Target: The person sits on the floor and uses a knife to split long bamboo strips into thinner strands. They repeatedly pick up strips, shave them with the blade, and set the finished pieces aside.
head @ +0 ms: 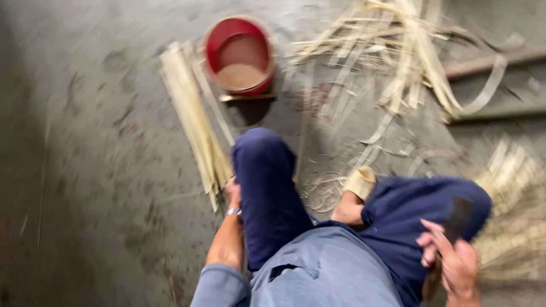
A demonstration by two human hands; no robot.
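Strips: pale bundle (196,122) on the floor (85,170), its near end just beside the left hand (232,192).
Left hand: blurred, grip unclear.
Right hand (452,261): fingers curled around a dark tool (456,219) at the right knee.
Bucket (240,55): red, beyond the strips.

From my remote feed, the person wore a pale blue-grey long-sleeved top (324,267), its cuff pushed up at seven o'clock. Dark navy trousers (267,193) covered both legs. A silvery bracelet (232,211) circled the left wrist, and a tan woven sandal (359,182) sat on one foot near centre.
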